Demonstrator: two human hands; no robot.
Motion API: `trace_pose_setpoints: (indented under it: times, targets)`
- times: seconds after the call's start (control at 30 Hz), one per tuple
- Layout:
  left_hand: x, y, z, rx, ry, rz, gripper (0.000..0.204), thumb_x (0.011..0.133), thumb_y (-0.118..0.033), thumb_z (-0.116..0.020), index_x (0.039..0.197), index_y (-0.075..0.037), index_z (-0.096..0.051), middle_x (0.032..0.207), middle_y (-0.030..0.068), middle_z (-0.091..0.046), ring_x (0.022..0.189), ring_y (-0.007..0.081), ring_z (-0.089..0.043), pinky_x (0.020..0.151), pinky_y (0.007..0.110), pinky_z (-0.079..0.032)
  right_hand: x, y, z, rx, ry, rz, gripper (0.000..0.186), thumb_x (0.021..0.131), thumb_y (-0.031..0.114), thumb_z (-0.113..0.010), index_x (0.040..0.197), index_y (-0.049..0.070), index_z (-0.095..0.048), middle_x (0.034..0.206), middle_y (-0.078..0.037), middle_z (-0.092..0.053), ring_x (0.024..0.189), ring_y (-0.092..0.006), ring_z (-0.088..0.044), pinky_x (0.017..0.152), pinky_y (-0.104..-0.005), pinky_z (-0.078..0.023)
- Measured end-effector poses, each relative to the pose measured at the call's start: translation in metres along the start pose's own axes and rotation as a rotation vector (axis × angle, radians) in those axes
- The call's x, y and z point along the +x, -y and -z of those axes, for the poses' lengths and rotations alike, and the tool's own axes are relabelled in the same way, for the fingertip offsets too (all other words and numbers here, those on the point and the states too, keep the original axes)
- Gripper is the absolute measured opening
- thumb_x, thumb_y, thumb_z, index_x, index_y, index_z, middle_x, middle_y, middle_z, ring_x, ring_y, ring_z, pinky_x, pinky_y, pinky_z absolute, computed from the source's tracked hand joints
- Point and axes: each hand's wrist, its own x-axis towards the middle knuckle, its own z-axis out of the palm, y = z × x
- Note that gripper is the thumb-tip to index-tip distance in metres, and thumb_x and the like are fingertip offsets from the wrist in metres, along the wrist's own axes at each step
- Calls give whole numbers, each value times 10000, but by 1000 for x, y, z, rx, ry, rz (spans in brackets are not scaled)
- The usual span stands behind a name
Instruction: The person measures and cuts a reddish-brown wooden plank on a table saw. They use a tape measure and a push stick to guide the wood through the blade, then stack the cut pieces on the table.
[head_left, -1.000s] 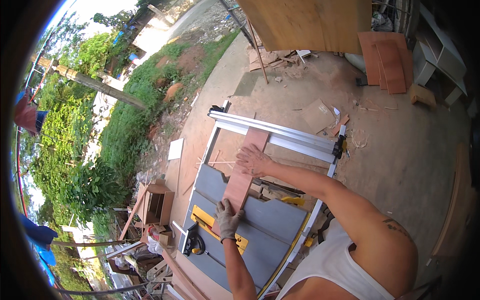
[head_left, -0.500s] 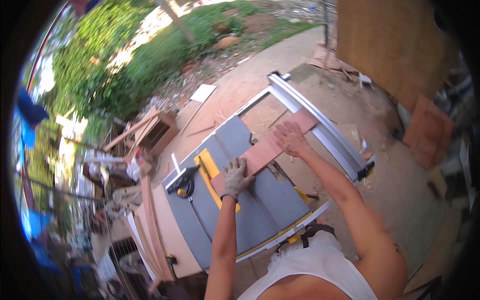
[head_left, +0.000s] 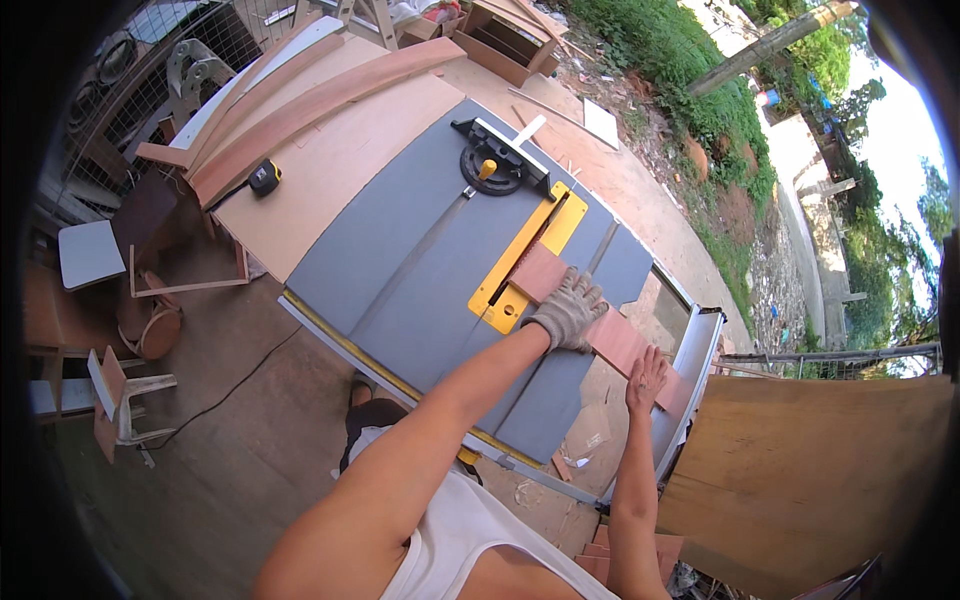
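Observation:
A flat reddish wooden board lies across the grey table saw top. Its left end rests over the yellow insert plate, beside the dark blade slot. My left hand, in a grey work glove, is laid over the board just right of that plate with its fingers spread. Farther along, my bare right hand rests on the board with fingers stretched out, close to the right end. That end lies on the pale metal fence. Whether the blade touches the wood, I cannot tell.
A black mitre gauge with a yellow knob sits on the far side of the saw top. Left of the saw, a plywood panel carries long wooden strips and a tape measure. A large brown sheet stands at the right.
My view has turned, so the saw appears rotated clockwise and more of the left side shows. Both hands remain on the board, in about the same places.

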Motion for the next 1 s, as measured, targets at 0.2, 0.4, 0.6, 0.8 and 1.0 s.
trace_pose_setpoints:
  times: [0.2,0.4,0.6,0.8,1.0]
  targets:
    - [3,4,-6,-13,-9,-22,930,806,-687,-624,1518,-127,-413,1589,150,-346,1500,398,-226,1208,592,-87,-58,18,10,358,-121,12,398,1036,297,-505,1302,8,-573,1296,-206,-562,1213,-327,-530,1051,-425,-399]
    - [-4,12,-3,14,-47,-20,922,809,-673,-633,1513,-118,-418,1582,155,-351,1491,407,-241,1197,609,-102,-227,61,45,1039,1120,-328,283,917,219,-707,1000,-51,-686,873,-109,-705,804,-189,-694,670,-294,-571]
    - [2,8,-4,21,-16,-21,928,813,-671,-628,1519,-112,-406,1591,168,-335,1499,422,-211,1198,623,-81,-315,84,-51,1258,893,-730,482,856,162,-760,1266,-25,-587,1241,-162,-649,1177,-251,-604,897,-401,-536]
    - [8,1,-10,54,-1,-7,924,829,-655,-618,1528,-96,-386,1602,199,-303,1505,442,-173,1193,642,-62,-296,122,-83,1843,925,-736,586,833,97,-762,1360,14,-521,1340,-156,-593,1267,-293,-546,1029,-521,-439]
    - [9,0,-11,75,-16,-14,933,838,-654,-606,1544,-98,-358,1615,203,-276,1513,424,-168,1196,632,-70,-305,153,-92,1922,787,-812,424,845,52,-722,1240,14,-570,1153,-131,-651,1048,-267,-631,850,-436,-526]
